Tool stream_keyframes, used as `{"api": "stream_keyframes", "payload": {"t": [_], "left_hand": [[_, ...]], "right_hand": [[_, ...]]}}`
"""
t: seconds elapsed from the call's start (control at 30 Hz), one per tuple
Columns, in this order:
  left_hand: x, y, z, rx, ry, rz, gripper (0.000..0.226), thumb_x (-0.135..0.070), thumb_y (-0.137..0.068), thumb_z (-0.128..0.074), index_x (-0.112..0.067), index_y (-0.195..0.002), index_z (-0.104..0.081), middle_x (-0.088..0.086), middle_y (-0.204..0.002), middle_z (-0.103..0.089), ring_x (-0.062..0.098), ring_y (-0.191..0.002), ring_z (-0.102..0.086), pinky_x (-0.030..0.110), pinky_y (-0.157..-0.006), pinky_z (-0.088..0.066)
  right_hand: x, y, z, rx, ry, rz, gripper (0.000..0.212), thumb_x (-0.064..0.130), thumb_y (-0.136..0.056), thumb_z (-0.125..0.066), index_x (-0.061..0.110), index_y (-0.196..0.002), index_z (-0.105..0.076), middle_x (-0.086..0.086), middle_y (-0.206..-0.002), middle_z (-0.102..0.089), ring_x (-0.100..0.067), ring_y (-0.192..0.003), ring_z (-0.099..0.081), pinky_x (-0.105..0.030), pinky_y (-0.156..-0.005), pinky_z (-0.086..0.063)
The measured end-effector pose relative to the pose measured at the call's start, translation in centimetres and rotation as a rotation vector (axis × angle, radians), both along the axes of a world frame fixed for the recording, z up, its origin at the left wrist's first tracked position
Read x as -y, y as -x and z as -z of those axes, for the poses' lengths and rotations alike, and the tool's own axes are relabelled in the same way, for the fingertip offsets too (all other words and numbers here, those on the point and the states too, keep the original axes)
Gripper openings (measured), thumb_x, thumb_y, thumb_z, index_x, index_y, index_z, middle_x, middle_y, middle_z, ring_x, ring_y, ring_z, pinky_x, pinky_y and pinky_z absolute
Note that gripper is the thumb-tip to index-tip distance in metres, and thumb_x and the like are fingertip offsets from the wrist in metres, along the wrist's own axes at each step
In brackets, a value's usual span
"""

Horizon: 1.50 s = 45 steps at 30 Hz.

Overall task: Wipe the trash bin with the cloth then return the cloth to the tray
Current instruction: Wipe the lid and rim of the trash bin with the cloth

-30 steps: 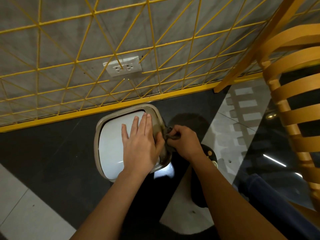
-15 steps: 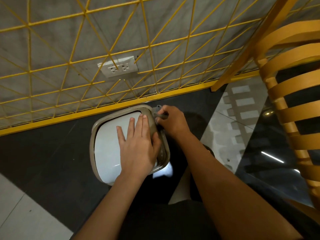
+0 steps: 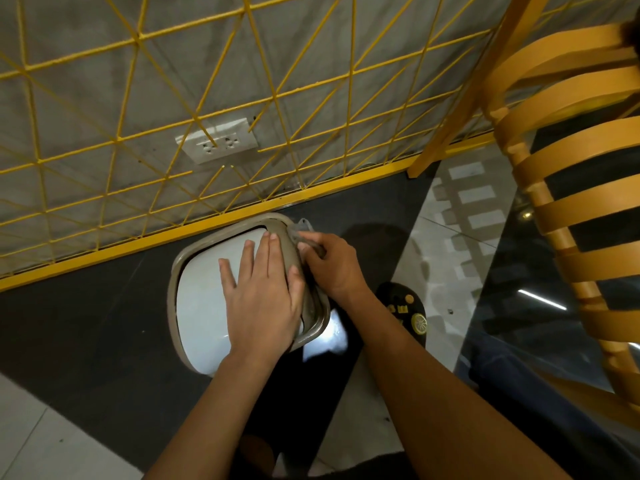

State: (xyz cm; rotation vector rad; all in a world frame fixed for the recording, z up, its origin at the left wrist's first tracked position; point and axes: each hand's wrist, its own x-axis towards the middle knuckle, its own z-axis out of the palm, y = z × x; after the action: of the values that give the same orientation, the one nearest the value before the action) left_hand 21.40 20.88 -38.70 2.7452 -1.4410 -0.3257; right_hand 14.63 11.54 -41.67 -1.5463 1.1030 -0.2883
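Note:
The trash bin (image 3: 194, 271) stands on the dark floor below me, seen from above: a white swing lid inside a beige rim. My left hand (image 3: 263, 296) lies flat on the lid, fingers spread, holding nothing. My right hand (image 3: 332, 268) is closed on a small grey cloth (image 3: 304, 232) and presses it against the rim's far right corner. Most of the cloth is hidden under the fingers. No tray is in view.
A yellow wire grid (image 3: 242, 98) with a yellow base bar runs along the grey wall just behind the bin, with a white wall socket (image 3: 218, 140) behind it. A slatted wooden chair (image 3: 571, 202) stands at right. A dark slipper (image 3: 405, 310) is beside the bin.
My right hand slid the cloth along the bin's right rim from its near side up to the far corner. My left hand stayed flat on the lid.

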Motion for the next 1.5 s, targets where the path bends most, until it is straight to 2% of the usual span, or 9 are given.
{"api": "stream_keyframes", "payload": {"t": [0.27,0.43,0.57,0.63,0.73,0.93,1.1,1.4,1.5], "left_hand": [[0.0,0.0,0.2,0.010,0.011,-0.012,0.061,-0.039,-0.090,-0.011,-0.015,-0.145,-0.023,0.002,-0.152,-0.028,0.020,-0.142,-0.018,0.044,-0.114,-0.002],[0.0,0.1,0.2,0.013,0.009,-0.011,0.061,-0.039,-0.090,-0.010,-0.016,-0.145,-0.022,0.001,-0.152,-0.026,0.018,-0.142,-0.016,0.044,-0.114,-0.001],[0.1,0.1,0.2,0.010,0.014,-0.018,0.060,-0.038,-0.091,-0.011,-0.015,-0.145,-0.023,0.002,-0.152,-0.026,0.019,-0.142,-0.016,0.044,-0.114,0.000],[0.1,0.1,0.2,0.004,0.022,-0.021,0.055,-0.036,-0.095,-0.015,-0.015,-0.145,-0.023,0.002,-0.152,-0.027,0.019,-0.142,-0.016,0.044,-0.114,-0.001],[0.0,0.1,0.2,-0.001,0.028,-0.026,0.050,-0.032,-0.098,-0.024,-0.015,-0.145,-0.024,0.003,-0.152,-0.027,0.020,-0.142,-0.017,0.045,-0.114,-0.002],[0.1,0.1,0.1,-0.002,0.022,-0.027,0.050,-0.030,-0.098,-0.024,-0.014,-0.145,-0.022,0.003,-0.152,-0.025,0.020,-0.142,-0.015,0.045,-0.115,-0.002],[0.1,0.1,0.1,-0.005,-0.004,-0.033,0.052,-0.033,-0.097,-0.020,-0.016,-0.146,-0.019,0.001,-0.154,-0.022,0.018,-0.143,-0.012,0.044,-0.115,-0.001],[0.1,0.1,-0.1,-0.007,0.026,-0.021,0.055,-0.036,-0.095,-0.017,-0.014,-0.144,-0.026,0.003,-0.151,-0.028,0.020,-0.141,-0.019,0.045,-0.114,-0.005],[0.0,0.0,-0.1,-0.007,0.027,-0.004,0.055,-0.036,-0.095,-0.019,-0.013,-0.144,-0.028,0.003,-0.150,-0.030,0.020,-0.141,-0.021,0.045,-0.114,-0.007]], "right_hand": [[-1.4,2.3,-0.3,0.246,-0.221,0.069,0.023,0.016,-0.089,-0.058,0.016,-0.110,-0.066,0.007,-0.097,-0.067,0.002,-0.092,-0.061,-0.005,-0.079,-0.046],[-0.7,1.1,0.1,0.017,-0.099,0.052,0.026,0.016,-0.089,-0.058,0.012,-0.113,-0.065,-0.008,-0.107,-0.069,-0.011,-0.095,-0.061,-0.002,-0.072,-0.038],[-1.6,2.4,0.2,0.097,-0.159,0.070,0.026,0.013,-0.088,-0.059,0.011,-0.113,-0.065,-0.006,-0.101,-0.070,0.009,-0.075,-0.058,0.006,-0.066,-0.038],[-3.0,3.9,0.5,0.188,-0.201,0.092,0.025,0.010,-0.086,-0.061,0.013,-0.111,-0.067,0.001,-0.097,-0.069,0.013,-0.077,-0.061,-0.001,-0.074,-0.044],[-4.4,4.7,1.0,0.181,-0.200,0.144,0.025,0.012,-0.084,-0.064,0.016,-0.108,-0.068,-0.005,-0.108,-0.068,-0.007,-0.096,-0.064,-0.020,-0.089,-0.050],[-3.6,3.6,1.4,0.062,-0.184,0.156,0.025,0.014,-0.086,-0.060,0.015,-0.110,-0.068,0.004,-0.095,-0.066,0.013,-0.071,-0.056,0.007,-0.068,-0.037],[-5.7,4.6,0.6,0.204,-0.235,0.225,0.021,0.016,-0.085,-0.063,0.025,-0.103,-0.069,-0.007,-0.107,-0.066,-0.010,-0.096,-0.063,-0.021,-0.088,-0.050],[-8.1,5.3,0.9,-0.057,-0.114,0.293,0.010,0.010,-0.083,-0.061,0.010,-0.092,-0.064,-0.010,-0.100,-0.063,-0.017,-0.087,-0.061,-0.029,-0.080,-0.052],[-6.2,4.6,1.0,-0.133,-0.021,0.202,0.014,0.008,-0.078,-0.062,0.007,-0.091,-0.065,-0.012,-0.099,-0.061,-0.019,-0.087,-0.057,-0.015,-0.074,-0.040]]}}
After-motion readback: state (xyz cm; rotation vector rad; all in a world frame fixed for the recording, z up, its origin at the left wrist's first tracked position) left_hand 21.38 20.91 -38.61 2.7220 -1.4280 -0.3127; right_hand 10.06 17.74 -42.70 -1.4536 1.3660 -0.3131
